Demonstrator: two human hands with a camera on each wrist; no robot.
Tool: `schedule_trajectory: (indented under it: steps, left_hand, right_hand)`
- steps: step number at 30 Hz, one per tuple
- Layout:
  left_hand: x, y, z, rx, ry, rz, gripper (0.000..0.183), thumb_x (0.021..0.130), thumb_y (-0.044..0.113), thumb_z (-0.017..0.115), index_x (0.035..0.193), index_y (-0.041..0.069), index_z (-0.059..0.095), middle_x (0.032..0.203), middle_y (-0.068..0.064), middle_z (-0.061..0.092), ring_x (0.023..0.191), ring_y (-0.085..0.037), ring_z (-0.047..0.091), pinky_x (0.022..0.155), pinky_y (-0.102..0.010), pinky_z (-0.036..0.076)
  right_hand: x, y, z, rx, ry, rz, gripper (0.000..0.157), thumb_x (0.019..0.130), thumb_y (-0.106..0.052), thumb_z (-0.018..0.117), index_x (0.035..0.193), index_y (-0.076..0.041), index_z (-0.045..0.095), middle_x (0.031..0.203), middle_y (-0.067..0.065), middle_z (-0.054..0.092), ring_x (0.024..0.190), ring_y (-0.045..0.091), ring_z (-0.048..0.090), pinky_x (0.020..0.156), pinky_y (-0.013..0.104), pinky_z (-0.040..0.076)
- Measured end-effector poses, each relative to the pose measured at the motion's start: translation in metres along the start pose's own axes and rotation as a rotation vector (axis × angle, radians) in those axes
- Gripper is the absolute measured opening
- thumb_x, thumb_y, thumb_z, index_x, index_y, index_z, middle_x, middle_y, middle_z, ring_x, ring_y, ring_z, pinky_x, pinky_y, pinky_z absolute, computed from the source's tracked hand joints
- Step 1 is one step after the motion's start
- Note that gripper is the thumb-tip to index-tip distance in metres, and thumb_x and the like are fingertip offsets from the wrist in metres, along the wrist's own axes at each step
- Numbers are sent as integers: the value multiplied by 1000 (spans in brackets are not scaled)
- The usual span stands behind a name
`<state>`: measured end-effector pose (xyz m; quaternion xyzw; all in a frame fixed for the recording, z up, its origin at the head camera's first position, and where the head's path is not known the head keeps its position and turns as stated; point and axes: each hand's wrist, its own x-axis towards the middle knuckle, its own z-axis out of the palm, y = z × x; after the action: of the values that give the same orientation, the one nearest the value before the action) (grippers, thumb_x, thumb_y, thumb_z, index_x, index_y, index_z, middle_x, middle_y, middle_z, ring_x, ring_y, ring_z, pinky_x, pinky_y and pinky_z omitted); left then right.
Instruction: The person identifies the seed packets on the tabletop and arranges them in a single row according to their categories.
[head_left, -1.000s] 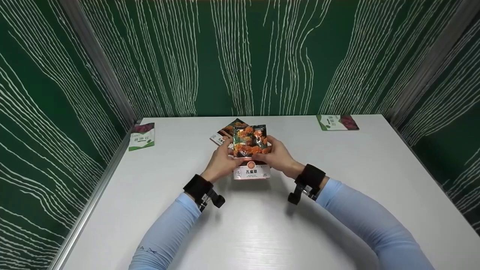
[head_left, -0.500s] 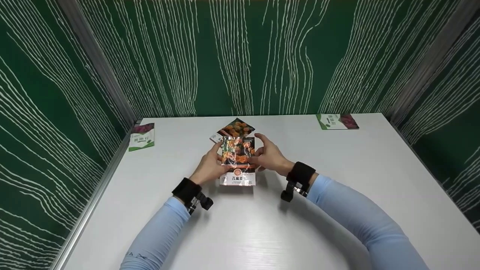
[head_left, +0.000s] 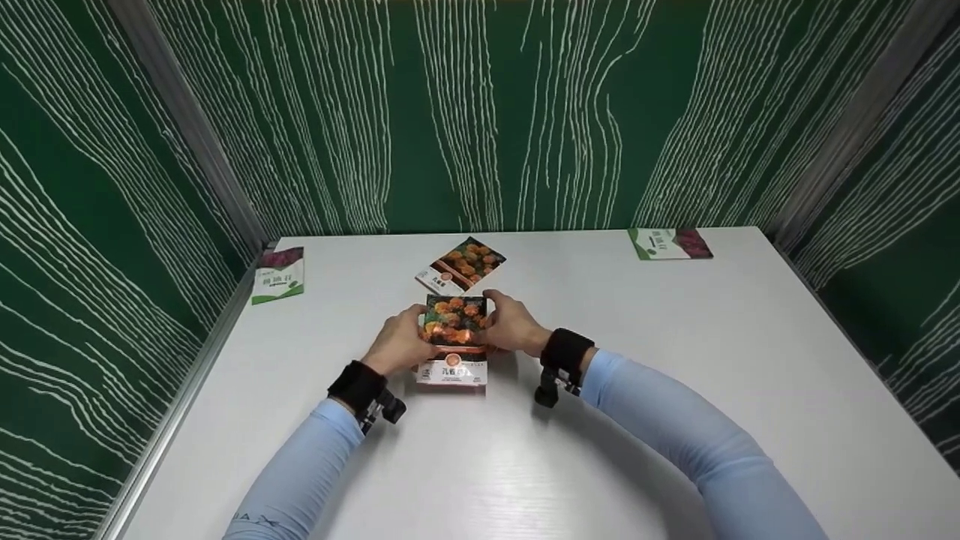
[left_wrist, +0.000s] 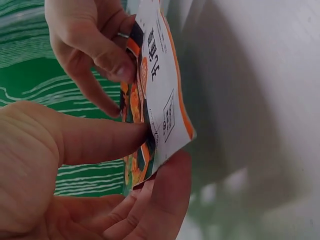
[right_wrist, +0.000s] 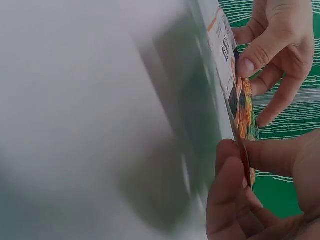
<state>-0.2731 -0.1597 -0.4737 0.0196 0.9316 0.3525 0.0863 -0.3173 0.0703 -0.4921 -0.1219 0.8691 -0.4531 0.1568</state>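
Note:
My left hand (head_left: 398,343) and right hand (head_left: 513,322) pinch the two side edges of a seed packet (head_left: 451,370) with orange flowers on its dark upper part and a white lower band. In the left wrist view the left thumb (left_wrist: 105,140) lies on the packet's printed face, with fingers behind it. The right wrist view has the right thumb and fingers gripping the opposite edge of the packet (right_wrist: 222,55). Just beyond it, a second orange-flower seed packet (head_left: 469,264) lies slanted on the table. Whether more packets sit behind the held one, I cannot tell.
On the white table (head_left: 465,480), a green, white and purple packet (head_left: 278,275) lies at the far left edge. A similar packet (head_left: 670,244) lies sideways near the back right corner. Green walls with white lines (head_left: 480,112) enclose the back and sides.
Both hands have brought the held packet toward me and somewhat to the left, lower over the table. The slanted packet behind, partly covered before, now shows almost whole.

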Motion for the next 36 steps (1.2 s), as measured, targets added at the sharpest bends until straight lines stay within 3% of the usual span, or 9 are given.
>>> schedule_trajectory:
  steps: [3, 6, 12, 15, 16, 20, 23, 31, 36]
  left_hand:
    - [1, -2, -2, 37, -11, -25, 84, 88, 7, 87, 163, -2, 50, 149, -27, 69, 139, -43, 68, 121, -55, 55]
    - [13, -15, 1, 98, -12, -25, 83, 85, 11, 90, 159, -2, 55, 147, -25, 71, 138, -42, 67, 123, -56, 53]
    - [55, -63, 19, 186, -24, -3, 88, 77, 22, 95, 156, 1, 59, 140, -22, 75, 130, -39, 71, 116, -54, 58]
    - [65, -78, 23, 246, -17, 20, 90, 74, 26, 96, 153, 1, 62, 137, -21, 77, 128, -37, 72, 114, -52, 60]
    - [67, -80, 24, 263, -17, 25, 89, 74, 27, 95, 152, 0, 62, 137, -21, 77, 127, -37, 72, 113, -52, 60]
    - [69, -85, 28, 288, -21, 34, 85, 74, 28, 96, 148, -1, 65, 134, -21, 77, 124, -37, 72, 112, -53, 60]
    - [68, -87, 28, 287, -26, 33, 82, 75, 28, 96, 145, -1, 66, 132, -21, 77, 120, -35, 72, 109, -53, 61]
    - [68, -86, 27, 292, -55, -6, 82, 73, 34, 101, 142, 5, 69, 127, -14, 78, 110, -28, 71, 97, -45, 63]
    - [56, -68, 20, 277, -66, -58, 80, 75, 30, 102, 142, 2, 69, 126, -17, 77, 100, -30, 73, 77, -38, 62]
  right_hand:
    - [4, 0, 8, -54, 28, -5, 99, 94, -13, 90, 174, -2, 34, 91, 5, 71, 77, 14, 66, 74, 30, 54]
    - [6, -1, 13, -106, 50, -5, 98, 91, -16, 92, 172, -1, 39, 112, 14, 75, 97, 21, 67, 95, 39, 57]
    - [18, 11, 23, -145, 46, -15, 100, 90, -22, 94, 171, 0, 40, 137, 22, 72, 118, 32, 71, 113, 48, 57]
    - [33, 26, 31, -182, 42, -26, 100, 89, -25, 95, 170, 0, 41, 146, 23, 70, 133, 37, 70, 119, 50, 56]
    - [32, 22, 33, -196, 38, -6, 98, 90, -23, 94, 169, 0, 42, 151, 25, 68, 140, 40, 67, 122, 54, 54]
    - [57, 48, 43, -272, 42, -25, 95, 87, -31, 96, 165, -3, 49, 150, 19, 70, 141, 35, 68, 123, 51, 54]
    - [63, 55, 45, -283, 45, -24, 93, 87, -33, 96, 163, -5, 51, 147, 16, 72, 138, 32, 68, 123, 50, 55]
    - [57, 51, 50, -343, 80, -56, 88, 85, -33, 97, 159, -5, 57, 141, 16, 75, 133, 33, 72, 118, 48, 58]
    - [55, 52, 51, -362, 97, -107, 76, 85, -33, 97, 149, -6, 67, 136, 13, 79, 129, 31, 75, 115, 46, 60]
